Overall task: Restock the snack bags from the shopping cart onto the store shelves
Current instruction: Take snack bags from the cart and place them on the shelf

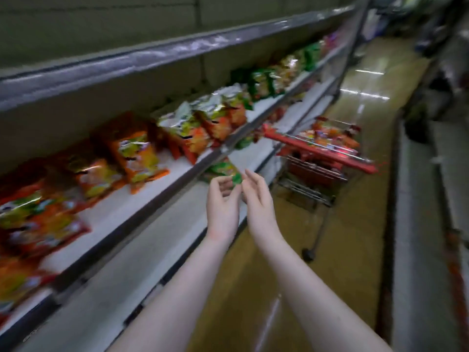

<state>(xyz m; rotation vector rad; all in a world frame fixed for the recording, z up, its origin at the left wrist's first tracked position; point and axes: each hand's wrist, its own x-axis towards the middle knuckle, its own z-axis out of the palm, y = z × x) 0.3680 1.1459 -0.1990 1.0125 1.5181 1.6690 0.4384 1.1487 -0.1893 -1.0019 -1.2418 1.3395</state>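
Observation:
The picture is motion-blurred. My left hand (pixel 223 199) and my right hand (pixel 257 196) are raised side by side in front of me, fingers relaxed and loosely curved, holding nothing. Just beyond them a green snack bag (pixel 223 170) lies on the lower shelf (pixel 142 240). Orange snack bags (pixel 132 153) and silver-and-orange bags (pixel 203 123) lie along the middle shelf (pixel 152 194) to my left. Farther down the aisle stands the red shopping cart (pixel 322 158), with orange snack bags (pixel 327 137) in its basket.
Green bags (pixel 261 82) fill the middle shelf farther along. The top shelf (pixel 152 54) edge runs overhead on the left. A glossy yellow floor (pixel 330 250) stretches between this shelving and another dark shelf unit (pixel 431 199) on the right.

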